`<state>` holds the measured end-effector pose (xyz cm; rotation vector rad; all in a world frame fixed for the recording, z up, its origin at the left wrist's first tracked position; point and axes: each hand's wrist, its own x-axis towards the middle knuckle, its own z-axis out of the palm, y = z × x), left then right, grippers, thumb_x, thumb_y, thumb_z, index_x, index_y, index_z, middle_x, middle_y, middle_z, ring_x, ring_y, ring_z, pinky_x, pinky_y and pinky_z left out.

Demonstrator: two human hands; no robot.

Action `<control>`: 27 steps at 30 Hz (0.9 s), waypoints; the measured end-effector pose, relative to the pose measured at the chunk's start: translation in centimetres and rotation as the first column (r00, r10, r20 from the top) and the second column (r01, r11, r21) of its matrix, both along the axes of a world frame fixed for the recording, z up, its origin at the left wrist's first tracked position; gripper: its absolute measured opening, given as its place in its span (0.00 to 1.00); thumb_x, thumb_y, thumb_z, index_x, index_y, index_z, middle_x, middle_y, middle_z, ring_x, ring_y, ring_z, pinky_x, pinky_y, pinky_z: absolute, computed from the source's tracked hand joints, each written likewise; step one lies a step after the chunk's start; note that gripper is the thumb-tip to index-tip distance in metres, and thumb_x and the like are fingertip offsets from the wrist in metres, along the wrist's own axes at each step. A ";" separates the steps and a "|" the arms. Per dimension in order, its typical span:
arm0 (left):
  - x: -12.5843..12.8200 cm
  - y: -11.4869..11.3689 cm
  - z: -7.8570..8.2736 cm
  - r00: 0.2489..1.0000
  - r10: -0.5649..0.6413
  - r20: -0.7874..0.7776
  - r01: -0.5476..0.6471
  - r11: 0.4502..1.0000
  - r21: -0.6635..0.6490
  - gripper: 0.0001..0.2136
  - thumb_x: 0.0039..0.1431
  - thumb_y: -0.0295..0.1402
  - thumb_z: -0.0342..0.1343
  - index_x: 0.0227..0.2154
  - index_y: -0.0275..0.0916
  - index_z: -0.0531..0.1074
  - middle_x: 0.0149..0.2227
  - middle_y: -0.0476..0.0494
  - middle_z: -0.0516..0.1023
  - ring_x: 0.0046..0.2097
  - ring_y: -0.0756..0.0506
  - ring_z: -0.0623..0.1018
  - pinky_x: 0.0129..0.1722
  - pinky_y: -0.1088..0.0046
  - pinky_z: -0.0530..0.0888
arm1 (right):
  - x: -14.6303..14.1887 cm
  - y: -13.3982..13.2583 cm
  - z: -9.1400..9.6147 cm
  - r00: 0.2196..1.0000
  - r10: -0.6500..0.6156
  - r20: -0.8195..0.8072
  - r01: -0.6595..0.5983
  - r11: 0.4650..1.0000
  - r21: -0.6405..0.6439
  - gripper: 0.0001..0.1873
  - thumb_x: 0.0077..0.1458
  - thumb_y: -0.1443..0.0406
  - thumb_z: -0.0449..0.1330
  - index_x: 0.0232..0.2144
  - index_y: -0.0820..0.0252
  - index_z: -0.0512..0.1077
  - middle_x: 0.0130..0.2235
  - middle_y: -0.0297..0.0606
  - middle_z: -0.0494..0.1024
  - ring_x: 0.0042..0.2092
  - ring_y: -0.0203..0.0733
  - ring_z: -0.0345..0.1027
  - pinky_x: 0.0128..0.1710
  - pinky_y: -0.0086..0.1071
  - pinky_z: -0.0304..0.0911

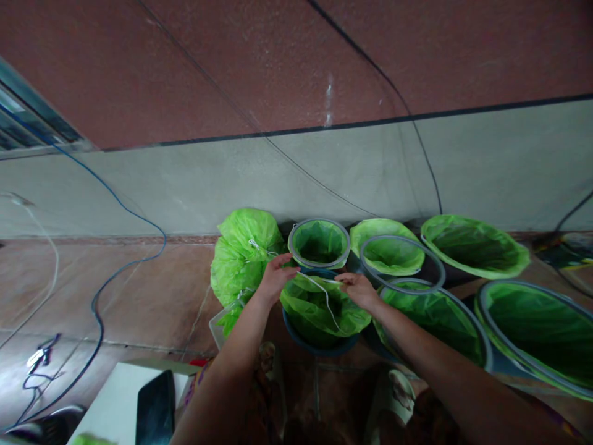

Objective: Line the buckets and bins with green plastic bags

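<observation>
Blue cable point(99, 290) on floor, far left. Tied green bag point(243, 253) just beside left hand point(277, 276), whose fingers pinch white string point(319, 285). String spans green liner point(319, 312) in blue bucket point(319, 347), centre. Right hand point(359, 287) pinches other end. Green-lined bins point(472, 244) along wall, right.

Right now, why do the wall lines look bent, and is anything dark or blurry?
Head view: the wide lens bows the wall stripe and stretches the far-right bucket; soft, even light, no glare on the green bag; the bottom foreground is dim; the left hand and right hand at the white string look soft.
</observation>
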<state>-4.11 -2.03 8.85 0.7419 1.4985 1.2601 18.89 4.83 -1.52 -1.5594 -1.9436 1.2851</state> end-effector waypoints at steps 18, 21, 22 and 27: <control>5.4 -8.8 -3.9 0.694 -0.045 -0.719 -0.222 0.936 -0.273 0.10 0.49 0.27 0.56 0.36 0.35 0.74 0.33 0.40 0.78 0.37 0.43 0.78 0.39 0.70 0.72 | -0.8 -0.5 2.0 0.906 0.125 0.405 -0.200 0.969 0.147 0.14 0.55 0.63 0.54 0.33 0.60 0.79 0.36 0.43 0.81 0.40 0.45 0.74 0.37 0.30 0.61; 8.5 -9.4 -9.4 0.916 0.103 -0.387 -0.286 0.845 -0.452 0.11 0.47 0.25 0.57 0.36 0.33 0.74 0.24 0.46 0.73 0.27 0.45 0.75 0.28 0.72 0.71 | -0.9 -0.3 2.0 0.919 0.081 0.386 -0.176 0.960 0.216 0.15 0.55 0.65 0.52 0.32 0.60 0.80 0.36 0.44 0.81 0.40 0.45 0.74 0.37 0.30 0.61; 9.1 -9.1 -11.0 0.932 0.220 -0.289 -0.338 0.816 -0.468 0.14 0.46 0.25 0.57 0.39 0.32 0.72 0.23 0.47 0.72 0.25 0.46 0.74 0.26 0.72 0.70 | -0.9 -0.3 1.9 0.926 0.068 0.371 -0.165 0.958 0.235 0.15 0.55 0.65 0.52 0.32 0.60 0.80 0.37 0.44 0.81 0.40 0.45 0.73 0.37 0.30 0.61; 9.2 -5.6 -14.3 0.918 0.309 -0.248 -0.391 0.814 -0.429 0.16 0.51 0.30 0.55 0.43 0.32 0.70 0.20 0.51 0.68 0.21 0.48 0.71 0.22 0.73 0.68 | -0.6 -0.1 1.4 0.967 0.057 0.250 -0.131 0.949 0.288 0.13 0.52 0.66 0.54 0.32 0.59 0.80 0.36 0.42 0.81 0.40 0.43 0.72 0.40 0.30 0.60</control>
